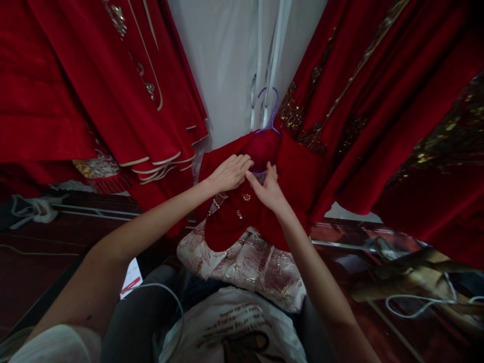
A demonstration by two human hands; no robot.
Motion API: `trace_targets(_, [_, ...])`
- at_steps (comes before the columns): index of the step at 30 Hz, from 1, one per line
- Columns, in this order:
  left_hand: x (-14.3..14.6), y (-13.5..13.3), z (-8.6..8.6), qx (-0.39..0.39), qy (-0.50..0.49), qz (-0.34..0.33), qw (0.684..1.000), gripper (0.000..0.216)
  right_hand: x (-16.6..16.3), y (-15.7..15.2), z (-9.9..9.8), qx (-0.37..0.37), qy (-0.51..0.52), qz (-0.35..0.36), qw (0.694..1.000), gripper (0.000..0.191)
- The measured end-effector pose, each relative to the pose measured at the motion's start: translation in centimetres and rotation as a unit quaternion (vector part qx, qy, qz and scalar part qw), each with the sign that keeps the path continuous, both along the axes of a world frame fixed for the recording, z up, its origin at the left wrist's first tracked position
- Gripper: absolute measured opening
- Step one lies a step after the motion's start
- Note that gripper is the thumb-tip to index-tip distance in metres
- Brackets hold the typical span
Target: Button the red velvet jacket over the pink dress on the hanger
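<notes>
A short-sleeved-looking red garment [297,174] with beaded ornaments hangs in front of me from a purple hanger [273,113]. My left hand [232,171] lies on its neckline with the fingers curled over the edge of the cloth. On the other side of the opening, my right hand [269,189] grips the neckline, its thumb reaching across to the left fingertips. Between the hands shows a thin purple-grey strip, which I cannot identify. Below the red cloth, a pale patterned brocade fabric [245,257] rests over my lap.
Red garments with gold trim [132,101] hang at the left, and red sequinned ones [363,101] at the right. Behind are white metal rods [272,50]. A white cable [412,300] lies at the lower right. By my left leg is a white card [131,277].
</notes>
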State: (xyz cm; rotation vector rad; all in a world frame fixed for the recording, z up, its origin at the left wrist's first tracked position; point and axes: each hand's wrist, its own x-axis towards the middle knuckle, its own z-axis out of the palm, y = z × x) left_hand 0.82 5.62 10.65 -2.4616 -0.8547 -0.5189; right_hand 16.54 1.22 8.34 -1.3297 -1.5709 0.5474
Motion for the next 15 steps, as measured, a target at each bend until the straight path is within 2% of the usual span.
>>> trace_targets(2, [-0.4, -0.4, -0.5, 0.042, -0.092, 0.06, 0.993, 0.051, 0.6, -0.5, -0.8, 0.004, -0.023, -0.062, 0.998, 0.107])
trace_targets(5, [-1.0, -0.1, -2.0, 0.093, -0.237, 0.137, 0.957, 0.064, 1.6, -0.9, -1.5, 0.048, -0.052, -0.134, 0.988, 0.095])
trace_targets(9, [-2.9, 1.7, -3.6, 0.074, -0.377, 0.168, 0.908, 0.066, 3.8, -0.5, -1.2, 0.132, -0.106, -0.198, 0.965, 0.075])
trace_targets(12, [-5.3, 3.1, -3.2, 0.022, -0.463, 0.176, 0.868, 0.064, 6.9, 0.5, -0.2, 0.188, -0.154, -0.225, 0.944, 0.063])
trace_targets(15, [-7.8, 4.3, -1.4, -0.018, -0.529, 0.196, 0.826, 0.058, 10.6, 1.8, 0.9, 0.201, -0.21, -0.262, 0.92, 0.055])
